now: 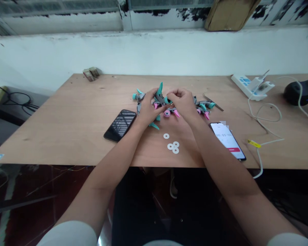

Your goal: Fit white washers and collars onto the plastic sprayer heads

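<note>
- A pale wooden table (53,133) stretches across the view, its front edge close to the person.
- Behind it stands a white wall (133,54), with a sheet of brown cardboard (231,15) leaning high up, right of centre.
- A cluster of small plastic parts (166,113) in teal, grey and pink spreads over the table's middle, around and beneath both hands.
- A white power strip (242,85) lies at the back right, plugs in it and a white cable (268,119) looping forward.
- The left hand (151,106) is partly curled, thumb and fingers gripping a grey-and-teal piece (159,96) just above the cluster.
- The right hand (183,102) is mostly closed, its thumb and fingertips pinching the round teal end of that same piece.
- A dark-screened phone (120,125) lies beside the left forearm.
- A lit phone (227,140) showing a timer lies by the right forearm, which partly covers it.
- Metal tweezers (213,102) rest beyond the cluster's right end.
- Four flat white rings (176,150) lie between the forearms: three touching, one just apart.
</note>
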`<state>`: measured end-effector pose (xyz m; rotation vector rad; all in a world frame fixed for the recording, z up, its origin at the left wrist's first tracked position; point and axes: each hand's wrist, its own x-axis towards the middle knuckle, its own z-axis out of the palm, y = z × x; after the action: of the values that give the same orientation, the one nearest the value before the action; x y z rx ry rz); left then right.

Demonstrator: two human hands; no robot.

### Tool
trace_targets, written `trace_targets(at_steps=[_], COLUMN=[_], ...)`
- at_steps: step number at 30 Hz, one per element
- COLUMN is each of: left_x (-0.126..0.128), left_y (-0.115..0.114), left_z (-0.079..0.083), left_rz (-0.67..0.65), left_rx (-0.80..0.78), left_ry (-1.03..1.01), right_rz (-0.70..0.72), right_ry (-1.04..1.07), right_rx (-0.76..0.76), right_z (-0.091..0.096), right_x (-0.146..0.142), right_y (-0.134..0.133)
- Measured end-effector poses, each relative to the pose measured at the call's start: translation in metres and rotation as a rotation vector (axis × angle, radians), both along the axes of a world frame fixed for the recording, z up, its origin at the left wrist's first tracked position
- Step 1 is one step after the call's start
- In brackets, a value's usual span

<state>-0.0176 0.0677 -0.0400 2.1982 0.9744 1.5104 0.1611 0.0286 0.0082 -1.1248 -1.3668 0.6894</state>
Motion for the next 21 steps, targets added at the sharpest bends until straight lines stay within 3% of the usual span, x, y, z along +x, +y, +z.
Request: trace_targets(at_steps=[8, 14, 18, 21], left_x=[0.005, 0.002, 0.0, -0.001], left_y=[-0.003, 0.001, 0.001, -0.001], left_z=[0.001, -0.002, 0.0, 0.003], left_rz=[-0.137, -0.028, 0.027, 0.031], left_rx=[-0.099, -0.142, -0.103, -0.101], left_ry=[-0.055, -0.101, -0.1, -0.106], right_rz=[0.215, 0.05, 0.321, 0.452], right_ry=[-0.021, -0.283, -0.652, -0.742], right_rx=[0.043, 0.057, -0.211, -0.356], right_z=[0.003, 0.008, 0.0, -0.01], right_x=[0.001, 0.019, 0.024, 0.018], right_y=[-0.02, -0.05, -0.068, -0.073])
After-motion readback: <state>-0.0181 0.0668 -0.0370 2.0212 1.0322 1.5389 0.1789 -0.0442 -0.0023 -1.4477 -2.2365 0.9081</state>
